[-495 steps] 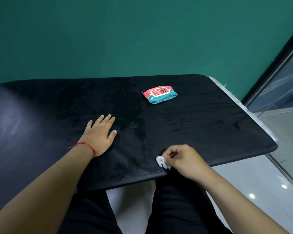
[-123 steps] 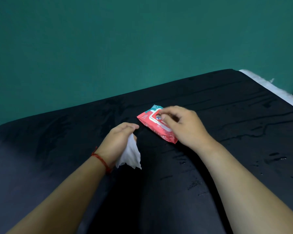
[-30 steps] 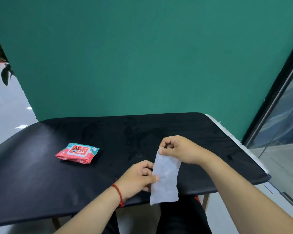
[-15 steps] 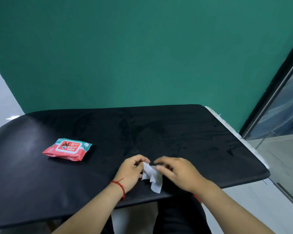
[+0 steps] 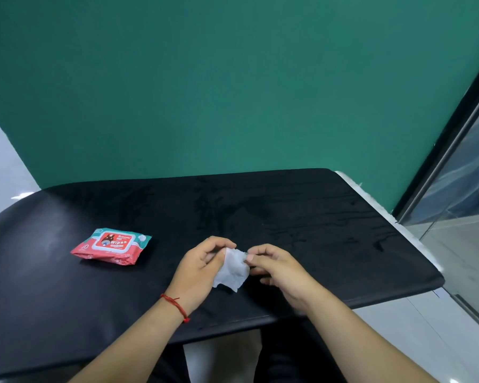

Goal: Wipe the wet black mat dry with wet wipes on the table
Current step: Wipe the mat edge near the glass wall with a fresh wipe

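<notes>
Wipe (image 5: 233, 268) hangs between both hands just above the near edge of the black mat (image 5: 315, 217). The left hand (image 5: 202, 268) pinches its upper left corner and the right hand (image 5: 277, 268) pinches the opposite edge, probably folding it into a pad. Water streaks glisten on the mat's right half. The wipes pack (image 5: 112, 246) lies well left, out of the wiping path.

black mat (image 5: 302, 217), white wipe (image 5: 234, 268), red-teal pack (image 5: 111, 246)
</notes>
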A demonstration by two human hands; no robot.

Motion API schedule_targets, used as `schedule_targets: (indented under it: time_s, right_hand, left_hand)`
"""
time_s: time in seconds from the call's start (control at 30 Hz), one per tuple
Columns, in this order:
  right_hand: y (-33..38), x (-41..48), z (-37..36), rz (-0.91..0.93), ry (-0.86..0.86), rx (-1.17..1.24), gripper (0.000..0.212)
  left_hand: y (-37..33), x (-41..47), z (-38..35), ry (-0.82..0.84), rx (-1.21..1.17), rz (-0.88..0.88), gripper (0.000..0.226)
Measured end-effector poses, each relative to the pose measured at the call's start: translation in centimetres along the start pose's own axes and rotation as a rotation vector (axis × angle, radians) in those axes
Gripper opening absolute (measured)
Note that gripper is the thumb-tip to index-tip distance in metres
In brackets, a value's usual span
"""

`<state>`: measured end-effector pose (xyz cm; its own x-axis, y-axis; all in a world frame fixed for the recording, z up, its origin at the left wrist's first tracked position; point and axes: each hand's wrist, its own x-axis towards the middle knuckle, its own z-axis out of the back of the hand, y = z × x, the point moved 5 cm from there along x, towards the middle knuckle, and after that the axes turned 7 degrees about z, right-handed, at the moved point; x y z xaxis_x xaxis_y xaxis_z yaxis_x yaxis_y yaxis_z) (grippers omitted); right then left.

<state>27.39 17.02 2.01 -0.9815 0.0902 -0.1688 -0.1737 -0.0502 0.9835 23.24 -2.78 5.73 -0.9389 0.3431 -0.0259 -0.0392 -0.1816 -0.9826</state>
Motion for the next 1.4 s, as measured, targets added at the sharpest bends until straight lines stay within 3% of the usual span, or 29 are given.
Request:
schedule_targets:
  time_s: [0.1,0.27,0.5,0.73,0.87,0.93,0.97,1.03,1.1,1.27,1.4]
  right_hand:
    - [-0.3,0.5,-0.6,-0.014,-0.013,0.146,0.035]
    - [0.1,0.7,-0.3,0.028,-0.011,0.484,0.033]
    - [1.7,-0.1,-0.1,0.215,-0.096,0.294,0.024]
    - [3.7,-0.9,-0.3,0.299,-0.115,0.164,0.02]
    - [5.3,-1.3,0.1,0.399,-0.136,0.075,0.024]
    - [5.1,-1.2,0.5,0.352,-0.177,0.119,0.031]
    - [4.5,-1.1,0.2,0.243,-0.119,0.216,0.032]
    - [2.4,-1.7,-1.3,-0.022,0.157,0.396,0.043]
    - [1.1,-2.7,-2.2,-0.079,0.337,0.431,0.046]
    - [1.1,-2.5,-1.0,0.013,0.196,0.416,0.034]
    - [2.5,-2.4,-0.5,0.069,0.167,0.356,0.009]
  left_hand:
    - [0.0,-0.1,0.4,-0.019,0.011,-0.014,0.025]
    - [1.2,0.0,1.7,-0.136,-0.066,0.001,0.023]
    - [2.3,-0.3,1.3,-0.098,-0.132,0.139,0.026]
    - [2.3,-0.4,0.2,-0.058,-0.474,0.316,0.023]
    - [0.7,-0.7,-0.9,-0.012,-0.291,0.217,0.022]
    - [0.2,-0.7,-1.2,0.003,-0.248,0.169,0.024]
    - [-0.1,-0.8,-1.4,0.016,-0.268,0.157,0.023]
    - [-0.5,-0.7,-1.6,0.051,-0.307,0.151,0.022]
    - [-0.8,-0.7,-1.3,0.062,-0.276,0.145,0.022]
    - [0.1,-1.0,-0.5,0.101,-0.224,0.231,0.032]
    - [0.7,-1.9,-1.1,0.347,-0.157,0.341,0.041]
